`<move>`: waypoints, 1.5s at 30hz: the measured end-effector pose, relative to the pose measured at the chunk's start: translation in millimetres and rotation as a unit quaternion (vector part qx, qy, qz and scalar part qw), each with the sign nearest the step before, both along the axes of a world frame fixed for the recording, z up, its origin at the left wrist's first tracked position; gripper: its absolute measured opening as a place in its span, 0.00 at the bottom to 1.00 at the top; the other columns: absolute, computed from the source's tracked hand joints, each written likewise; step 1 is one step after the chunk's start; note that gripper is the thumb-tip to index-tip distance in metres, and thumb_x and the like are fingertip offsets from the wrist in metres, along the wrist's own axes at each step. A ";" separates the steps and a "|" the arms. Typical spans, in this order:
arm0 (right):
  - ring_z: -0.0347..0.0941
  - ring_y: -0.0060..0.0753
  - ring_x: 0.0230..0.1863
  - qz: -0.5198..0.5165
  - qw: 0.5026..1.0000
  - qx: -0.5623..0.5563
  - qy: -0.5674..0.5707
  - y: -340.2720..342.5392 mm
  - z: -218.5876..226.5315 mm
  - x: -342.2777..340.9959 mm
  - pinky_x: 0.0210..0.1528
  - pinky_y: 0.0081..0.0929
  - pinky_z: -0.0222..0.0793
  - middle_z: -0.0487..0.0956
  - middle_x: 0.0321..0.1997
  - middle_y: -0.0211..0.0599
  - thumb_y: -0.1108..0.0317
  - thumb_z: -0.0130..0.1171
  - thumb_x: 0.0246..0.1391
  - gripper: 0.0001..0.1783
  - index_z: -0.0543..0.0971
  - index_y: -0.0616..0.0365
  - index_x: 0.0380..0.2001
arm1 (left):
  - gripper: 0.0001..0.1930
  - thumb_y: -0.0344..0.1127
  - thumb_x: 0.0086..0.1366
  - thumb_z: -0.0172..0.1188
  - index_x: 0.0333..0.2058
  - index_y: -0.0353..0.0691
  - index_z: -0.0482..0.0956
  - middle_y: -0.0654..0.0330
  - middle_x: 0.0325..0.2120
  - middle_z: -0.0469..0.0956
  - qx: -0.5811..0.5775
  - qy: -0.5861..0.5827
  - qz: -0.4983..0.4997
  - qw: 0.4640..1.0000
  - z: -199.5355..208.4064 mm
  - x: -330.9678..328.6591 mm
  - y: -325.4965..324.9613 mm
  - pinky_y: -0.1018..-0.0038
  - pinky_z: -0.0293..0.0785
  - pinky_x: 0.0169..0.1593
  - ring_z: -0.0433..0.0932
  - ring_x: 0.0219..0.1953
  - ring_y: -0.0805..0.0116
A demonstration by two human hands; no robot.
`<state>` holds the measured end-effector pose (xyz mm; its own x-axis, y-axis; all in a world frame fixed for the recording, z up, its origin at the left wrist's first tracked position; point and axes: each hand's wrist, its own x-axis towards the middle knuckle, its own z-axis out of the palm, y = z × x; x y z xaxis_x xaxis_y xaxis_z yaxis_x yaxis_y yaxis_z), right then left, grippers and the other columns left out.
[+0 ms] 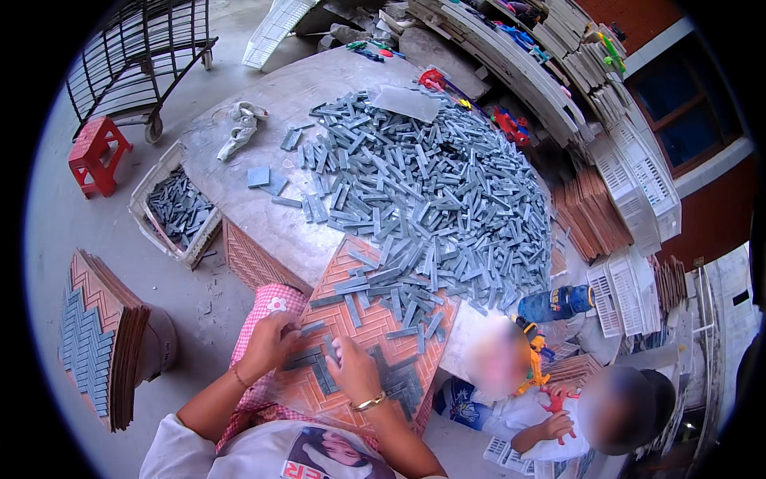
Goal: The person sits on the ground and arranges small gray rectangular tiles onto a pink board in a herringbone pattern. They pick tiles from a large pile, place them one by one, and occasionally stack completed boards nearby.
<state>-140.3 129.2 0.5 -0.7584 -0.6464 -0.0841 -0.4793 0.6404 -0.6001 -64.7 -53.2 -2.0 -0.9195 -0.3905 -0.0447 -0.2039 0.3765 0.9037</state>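
Observation:
A terracotta-coloured tray (pixel 302 390) with a herringbone pattern of slots lies in front of me, its far end under loose tile strips. Dark grey strips (pixel 399 383) fill some slots on its near right part, and a few more sit between my hands. My right hand (pixel 356 369) is closed over the tray, its fingertips pinching a short grey tile strip (pixel 329 346). To the left, my left hand (pixel 274 345) is closed at the tray's edge. Its fingertips are close to another grey strip (pixel 313 328), but whatever they grip is hidden.
A big heap of grey strips (pixel 447 184) covers the table (pixel 239 188). At left stand a crate of strips (pixel 191 257), a stack of trays (pixel 128 351) and a red stool (pixel 97 156). Two people are at right; one holds a red toy (pixel 558 403) near a blue bottle (pixel 554 304).

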 end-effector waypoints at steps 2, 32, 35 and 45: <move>0.75 0.45 0.33 0.016 1.000 -0.005 0.016 1.9 -0.7 10.3 0.33 0.38 0.71 0.76 0.30 0.41 0.68 0.64 0.44 0.17 0.70 0.56 0.37 | 0.06 0.26 0.50 0.60 0.29 0.34 0.76 0.50 0.25 0.76 0.031 -0.052 -0.011 0.998 8.9 10.6 -1.0 0.67 0.71 0.35 0.76 0.30 0.55; 0.75 0.47 0.37 0.036 0.999 -0.023 0.024 -3.4 2.1 1.3 0.38 0.37 0.72 0.78 0.38 0.41 0.72 0.61 0.46 0.16 0.76 0.55 0.42 | 0.07 0.22 0.50 0.60 0.29 0.37 0.75 0.54 0.29 0.74 -0.107 0.067 -0.023 0.992 -7.0 31.2 19.6 0.66 0.74 0.35 0.75 0.31 0.55; 0.74 0.49 0.40 0.032 0.995 -0.098 -0.002 -0.3 -4.1 -0.6 0.38 0.40 0.71 0.76 0.39 0.44 0.72 0.59 0.48 0.16 0.74 0.54 0.43 | 0.06 0.22 0.50 0.60 0.29 0.37 0.75 0.54 0.29 0.74 -0.126 0.090 -0.011 0.988 -12.1 29.9 23.9 0.67 0.73 0.35 0.75 0.31 0.55; 0.75 0.47 0.37 -0.003 0.989 -0.136 0.059 -10.4 -8.6 -23.0 0.38 0.36 0.71 0.78 0.36 0.42 0.70 0.59 0.48 0.13 0.77 0.56 0.40 | 0.05 0.23 0.50 0.59 0.27 0.36 0.73 0.53 0.27 0.72 -0.135 0.066 -0.007 0.989 -8.8 23.9 27.8 0.64 0.71 0.33 0.74 0.29 0.53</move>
<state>-163.2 118.8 -8.1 -0.7559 -0.6290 0.1816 -0.5530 0.4649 -0.6914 -40.8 -25.3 -10.8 -0.9162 -0.3581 0.1801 -0.0835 0.6098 0.7881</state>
